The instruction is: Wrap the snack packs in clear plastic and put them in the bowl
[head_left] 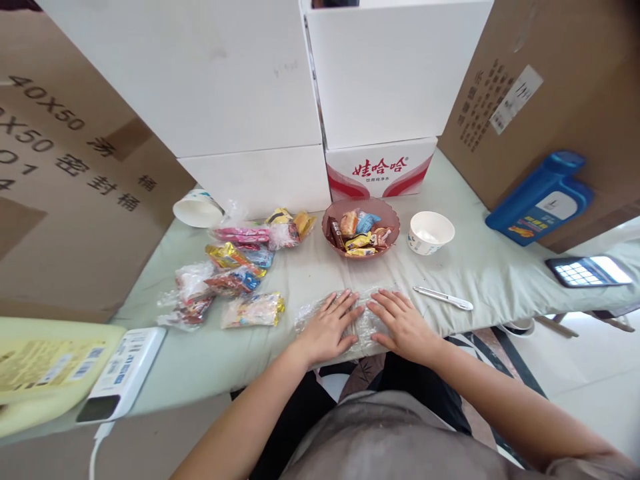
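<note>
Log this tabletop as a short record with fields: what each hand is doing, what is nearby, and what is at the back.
left hand: left hand flat on a clear plastic bag, fingers spread
right hand: right hand flat on the same bag, beside the left
surface: table under a pale cloth
behind hands: brown bowl of wrapped snacks; white paper cup to its right
left side: loose snack packets; second paper cup on its side
right side: white pen, blue bottle
back: white boxes and cardboard boxes
</note>
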The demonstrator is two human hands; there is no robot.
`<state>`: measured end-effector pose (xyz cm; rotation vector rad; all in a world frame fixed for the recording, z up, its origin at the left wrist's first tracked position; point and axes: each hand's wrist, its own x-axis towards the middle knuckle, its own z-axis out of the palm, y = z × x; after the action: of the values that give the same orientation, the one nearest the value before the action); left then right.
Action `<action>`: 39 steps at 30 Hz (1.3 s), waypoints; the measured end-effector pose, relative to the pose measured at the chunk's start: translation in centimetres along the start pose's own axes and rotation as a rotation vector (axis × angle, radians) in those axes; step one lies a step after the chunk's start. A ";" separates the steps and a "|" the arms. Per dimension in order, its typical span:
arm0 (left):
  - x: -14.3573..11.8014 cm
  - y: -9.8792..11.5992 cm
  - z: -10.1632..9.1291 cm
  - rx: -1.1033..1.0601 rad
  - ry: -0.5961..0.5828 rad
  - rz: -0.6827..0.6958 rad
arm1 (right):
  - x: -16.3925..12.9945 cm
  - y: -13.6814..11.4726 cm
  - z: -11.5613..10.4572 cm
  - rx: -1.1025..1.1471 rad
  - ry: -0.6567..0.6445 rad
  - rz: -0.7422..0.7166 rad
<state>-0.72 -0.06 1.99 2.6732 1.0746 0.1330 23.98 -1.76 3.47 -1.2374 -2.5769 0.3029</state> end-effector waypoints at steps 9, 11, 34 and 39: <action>-5.9 -1.6 0.0 0.104 0.188 -0.126 | 0.0 0.8 3.1 -0.147 -0.098 -0.027; -7.3 -1.0 0.0 0.075 0.229 -0.077 | -0.2 0.8 2.4 -0.145 -0.085 -0.048; -5.8 -2.1 0.9 0.044 0.557 -0.609 | -2.1 4.4 1.0 0.051 0.208 0.366; -4.5 -2.2 0.9 0.199 0.438 -0.684 | -0.5 5.0 1.9 -0.165 0.181 0.388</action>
<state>-5.26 -1.83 0.53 2.3140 2.1680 0.5108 27.34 0.82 0.11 -1.7383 -2.2350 0.0462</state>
